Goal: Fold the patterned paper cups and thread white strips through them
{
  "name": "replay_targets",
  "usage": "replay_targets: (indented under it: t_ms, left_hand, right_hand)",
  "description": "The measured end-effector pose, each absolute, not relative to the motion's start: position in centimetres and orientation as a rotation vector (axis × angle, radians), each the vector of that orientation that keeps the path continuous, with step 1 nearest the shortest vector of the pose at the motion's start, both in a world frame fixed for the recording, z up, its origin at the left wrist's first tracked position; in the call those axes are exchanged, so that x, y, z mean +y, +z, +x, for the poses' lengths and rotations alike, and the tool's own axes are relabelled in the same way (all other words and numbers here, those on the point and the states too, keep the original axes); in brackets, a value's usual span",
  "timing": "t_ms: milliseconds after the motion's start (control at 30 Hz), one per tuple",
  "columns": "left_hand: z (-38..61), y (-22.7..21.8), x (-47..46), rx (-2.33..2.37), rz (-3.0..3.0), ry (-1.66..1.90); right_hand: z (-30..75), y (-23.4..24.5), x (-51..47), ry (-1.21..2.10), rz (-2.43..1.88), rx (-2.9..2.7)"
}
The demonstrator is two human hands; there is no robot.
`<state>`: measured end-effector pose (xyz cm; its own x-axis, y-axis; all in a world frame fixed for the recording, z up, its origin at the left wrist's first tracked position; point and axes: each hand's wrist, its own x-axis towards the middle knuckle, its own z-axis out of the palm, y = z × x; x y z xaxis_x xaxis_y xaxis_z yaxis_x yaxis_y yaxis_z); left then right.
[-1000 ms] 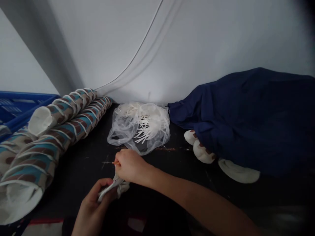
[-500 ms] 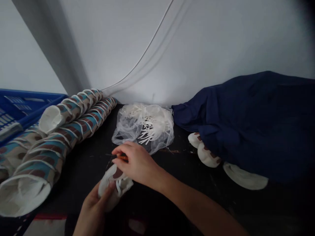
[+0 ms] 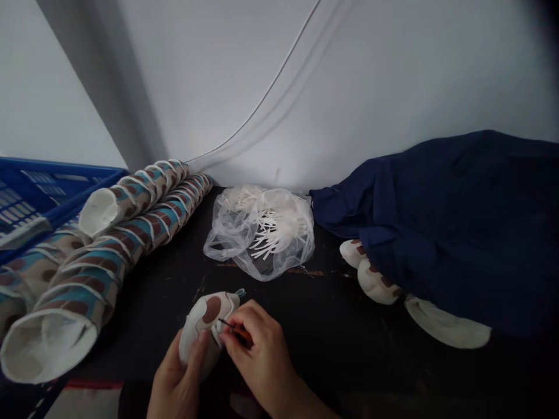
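Note:
My left hand [image 3: 174, 384] grips a flattened paper cup [image 3: 205, 323], white with brown spots and a teal bit at its top, low in the middle of the view. My right hand [image 3: 257, 355] pinches a thin tool with an orange part [image 3: 238, 330], whose tip touches the cup's folded edge. Both hands hover just over a black table [image 3: 332, 326]. A clear plastic bag of white strips [image 3: 262, 233] lies behind them.
Long stacks of nested patterned paper cups [image 3: 109, 250] lie on the left, beside a blue crate [image 3: 39, 192]. A dark blue cloth [image 3: 458, 221] covers the right side, with flattened cups [image 3: 375, 279] poking out under it. A white wall with a cable stands behind.
Both hands have drawn back toward me from the plastic bag. The cup has turned so its spotted side shows, and my right hand now rests the tool against it.

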<state>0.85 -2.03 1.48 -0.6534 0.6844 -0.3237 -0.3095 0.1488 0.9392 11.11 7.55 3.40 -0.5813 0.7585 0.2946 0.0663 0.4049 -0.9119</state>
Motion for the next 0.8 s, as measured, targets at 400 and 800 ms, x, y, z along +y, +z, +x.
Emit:
replay_targets:
  t_ms: [400, 800]
  left_hand:
    - [1.5, 1.3, -1.9, 1.665, 0.387, 1.727]
    - [0.9, 0.9, -1.7, 1.843, 0.451, 1.672]
  right_hand:
    - [9.9, 2.7, 6.6, 1.439, -0.908, -1.791]
    - [8.6, 2.4, 6.6, 1.636, -0.932, -1.704]
